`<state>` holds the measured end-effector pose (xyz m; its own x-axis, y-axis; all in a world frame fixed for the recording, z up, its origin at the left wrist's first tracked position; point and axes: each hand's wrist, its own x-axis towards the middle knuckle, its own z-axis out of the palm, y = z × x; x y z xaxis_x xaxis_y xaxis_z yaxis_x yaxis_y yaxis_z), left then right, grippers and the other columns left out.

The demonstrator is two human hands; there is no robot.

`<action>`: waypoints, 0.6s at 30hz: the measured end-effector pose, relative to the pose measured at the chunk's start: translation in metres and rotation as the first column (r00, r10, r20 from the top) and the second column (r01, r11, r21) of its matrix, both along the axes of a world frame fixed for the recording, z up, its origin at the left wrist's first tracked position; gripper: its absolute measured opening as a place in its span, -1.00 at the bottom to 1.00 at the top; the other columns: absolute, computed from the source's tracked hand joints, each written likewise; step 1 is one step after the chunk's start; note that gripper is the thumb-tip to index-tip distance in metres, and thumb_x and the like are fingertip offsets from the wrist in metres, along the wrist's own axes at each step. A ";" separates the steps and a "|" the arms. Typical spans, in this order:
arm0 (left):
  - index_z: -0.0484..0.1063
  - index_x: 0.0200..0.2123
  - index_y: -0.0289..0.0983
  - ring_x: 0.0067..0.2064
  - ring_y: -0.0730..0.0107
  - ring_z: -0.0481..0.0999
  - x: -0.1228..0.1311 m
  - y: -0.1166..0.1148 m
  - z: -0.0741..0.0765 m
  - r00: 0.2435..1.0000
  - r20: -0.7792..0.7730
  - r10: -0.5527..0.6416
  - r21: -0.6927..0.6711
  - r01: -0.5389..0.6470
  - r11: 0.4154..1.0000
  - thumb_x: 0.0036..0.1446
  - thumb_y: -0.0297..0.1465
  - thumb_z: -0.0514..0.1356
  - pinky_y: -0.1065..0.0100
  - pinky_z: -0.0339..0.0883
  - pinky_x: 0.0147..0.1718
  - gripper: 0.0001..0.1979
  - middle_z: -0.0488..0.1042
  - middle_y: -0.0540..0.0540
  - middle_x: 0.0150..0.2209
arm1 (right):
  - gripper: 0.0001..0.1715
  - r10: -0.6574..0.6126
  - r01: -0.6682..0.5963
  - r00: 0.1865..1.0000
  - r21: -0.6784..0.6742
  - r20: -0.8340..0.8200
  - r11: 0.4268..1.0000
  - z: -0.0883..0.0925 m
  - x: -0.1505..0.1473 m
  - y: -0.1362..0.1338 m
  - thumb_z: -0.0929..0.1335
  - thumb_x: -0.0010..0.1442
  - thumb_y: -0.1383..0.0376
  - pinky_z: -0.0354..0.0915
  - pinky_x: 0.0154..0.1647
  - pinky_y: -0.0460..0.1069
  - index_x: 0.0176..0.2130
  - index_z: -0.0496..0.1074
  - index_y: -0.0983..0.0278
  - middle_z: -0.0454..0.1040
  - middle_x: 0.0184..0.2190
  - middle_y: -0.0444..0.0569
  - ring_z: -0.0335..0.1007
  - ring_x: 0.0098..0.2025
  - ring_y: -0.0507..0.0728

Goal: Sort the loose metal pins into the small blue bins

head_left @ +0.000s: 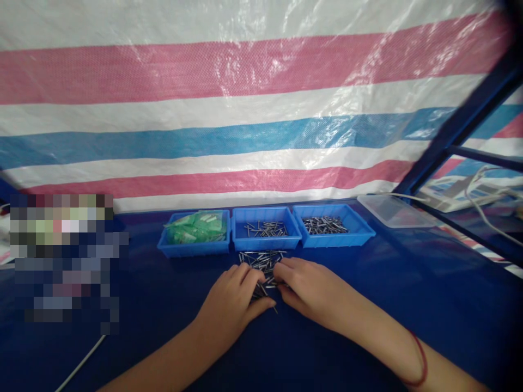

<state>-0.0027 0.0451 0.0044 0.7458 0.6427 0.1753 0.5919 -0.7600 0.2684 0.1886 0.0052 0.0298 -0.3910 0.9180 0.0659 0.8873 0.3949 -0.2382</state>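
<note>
Centrally, a loose pile of metal pins [263, 261] lies on the blue table [163, 305], just in front of the middle bin [267, 243], with both hands at its near edge. The left hand [229, 291] arches over the pile's left side, its fingers bent and its thumb stretched out apart from them. Some pins show in the gap between thumb and forefinger, though I cannot tell whether they are gripped or only cupped. The right hand [308, 283] meets the pile from the other side, fingers curled inward and tips among the pins; whether it pinches any is hidden. A red cord [424, 359] circles the right forearm.

Beyond the pile, three blue bins stand side by side. The left bin [196, 250] holds green packets [198, 227], the middle one a scatter of pins, and the right bin [341, 240] a denser heap of them. Further right lies a clear lid [394, 212]. Behind everything hangs a striped sheet [245, 120], and a pale cable [81, 362] runs along the table at lower left.
</note>
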 end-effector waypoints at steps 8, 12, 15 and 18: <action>0.36 -0.37 -0.25 -0.25 0.26 0.36 -0.013 0.001 0.009 0.998 0.006 -0.066 0.024 0.065 0.998 0.15 -0.23 0.19 0.28 0.15 -0.31 -0.79 0.41 -0.04 -0.32 | -0.86 -0.025 0.035 0.958 0.031 -0.284 0.999 0.012 0.000 -0.001 0.22 0.24 0.41 0.24 -0.29 -0.03 -0.25 0.35 0.29 0.43 -0.37 -0.05 0.36 -0.33 0.06; 0.36 -0.38 -0.24 -0.27 0.32 0.36 -0.013 0.003 0.005 0.997 0.037 -0.064 -0.024 0.065 0.998 0.24 -0.32 0.11 0.31 0.14 -0.31 -0.84 0.43 -0.01 -0.33 | -0.79 0.041 -0.008 0.878 0.070 -0.478 0.997 0.013 -0.004 0.001 0.21 0.27 0.41 0.31 -0.21 -0.03 -0.22 0.41 0.26 0.46 -0.26 -0.01 0.40 -0.25 0.05; 0.37 -0.29 -0.25 -0.26 0.30 0.37 -0.012 0.006 0.001 0.993 0.114 0.009 -0.048 -0.003 0.999 0.20 -0.25 0.16 0.30 0.17 -0.29 -0.82 0.43 -0.03 -0.31 | -0.76 0.062 -0.017 0.840 0.087 -0.538 0.996 0.012 -0.005 0.003 0.20 0.28 0.41 0.33 -0.16 -0.02 -0.23 0.44 0.26 0.47 -0.26 -0.01 0.41 -0.21 0.05; 0.35 -0.11 -0.25 -0.21 0.27 0.38 -0.012 0.006 0.001 0.976 0.213 0.052 -0.076 -0.037 0.996 0.20 -0.21 0.16 0.27 0.20 -0.25 -0.73 0.44 -0.05 -0.26 | -0.75 0.068 -0.014 0.815 0.099 -0.575 0.995 0.013 -0.006 0.002 0.20 0.28 0.40 0.33 -0.12 0.00 -0.22 0.45 0.26 0.48 -0.24 0.00 0.42 -0.19 0.06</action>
<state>-0.0151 0.0508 0.0057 0.6659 0.6911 0.2810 0.5474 -0.7085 0.4454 0.1824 0.0073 0.0424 -0.2932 0.8820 0.3689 0.5802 0.4708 -0.6646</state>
